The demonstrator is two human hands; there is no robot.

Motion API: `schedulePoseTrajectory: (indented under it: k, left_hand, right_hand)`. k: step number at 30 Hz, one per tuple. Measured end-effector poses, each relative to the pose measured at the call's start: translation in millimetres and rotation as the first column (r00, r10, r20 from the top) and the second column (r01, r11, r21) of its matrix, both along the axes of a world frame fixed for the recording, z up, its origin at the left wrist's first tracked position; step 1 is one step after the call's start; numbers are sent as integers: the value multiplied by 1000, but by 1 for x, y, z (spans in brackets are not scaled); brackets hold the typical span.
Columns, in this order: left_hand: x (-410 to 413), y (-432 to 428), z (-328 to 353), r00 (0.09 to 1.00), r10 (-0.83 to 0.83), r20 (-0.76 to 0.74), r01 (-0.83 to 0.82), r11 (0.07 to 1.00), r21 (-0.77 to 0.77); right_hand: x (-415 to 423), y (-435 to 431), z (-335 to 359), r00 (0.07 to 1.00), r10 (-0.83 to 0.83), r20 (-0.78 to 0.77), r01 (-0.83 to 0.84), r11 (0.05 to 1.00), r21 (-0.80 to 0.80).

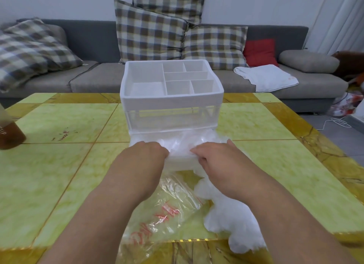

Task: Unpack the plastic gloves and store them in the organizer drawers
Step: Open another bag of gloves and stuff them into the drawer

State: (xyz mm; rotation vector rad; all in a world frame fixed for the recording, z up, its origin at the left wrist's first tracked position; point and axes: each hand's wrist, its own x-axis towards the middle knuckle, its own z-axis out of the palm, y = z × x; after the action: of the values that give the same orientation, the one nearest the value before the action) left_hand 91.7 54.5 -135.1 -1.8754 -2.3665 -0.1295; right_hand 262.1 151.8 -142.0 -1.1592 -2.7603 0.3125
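The plastic gloves (183, 140) lie as a crumpled clear wad in the pulled-out bottom drawer (180, 162) of the organizer (171, 98), at 12 o'clock from the person. The left hand (146, 154) bends its fingers down into the wad's 9 o'clock side. Its fingertips are hidden, so whether it pinches or only presses cannot be told. The right hand (214, 158) lays fairly straight fingers across the 3 o'clock side, pressing. A second heap (226, 210) waits on the table (59, 165) at 5 o'clock from the drawer, beside the emptied bag (163, 210) at 6 o'clock. Doing this step well likely means flattening the springy film evenly below the drawer rim and tucking stray edges in, so the drawer closes without snagging and keeps room for more.
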Motion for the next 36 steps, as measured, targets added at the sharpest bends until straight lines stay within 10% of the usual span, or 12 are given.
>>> schedulePoseTrajectory:
  k: [10,17,22,28,36]
  left_hand:
    - [2,18,-20,997,-3,-72,16,984,179]
    - [9,18,-9,988,-91,128,37,927,372]
    - [20,24,-16,985,-132,113,108,974,200]
    - [13,41,-14,1000,-5,4,4,996,86]
    - [10,47,-13,999,22,-31,-21,999,50]
  right_hand:
    - [-11,7,9,998,-67,-23,68,995,73]
    - [-15,-1,13,907,-90,-411,190,959,210]
    - [-16,-11,17,995,-87,-44,91,991,103]
    - [-8,-1,18,877,-205,-435,246,969,37]
    - [-29,3,17,976,-148,163,140,988,59]
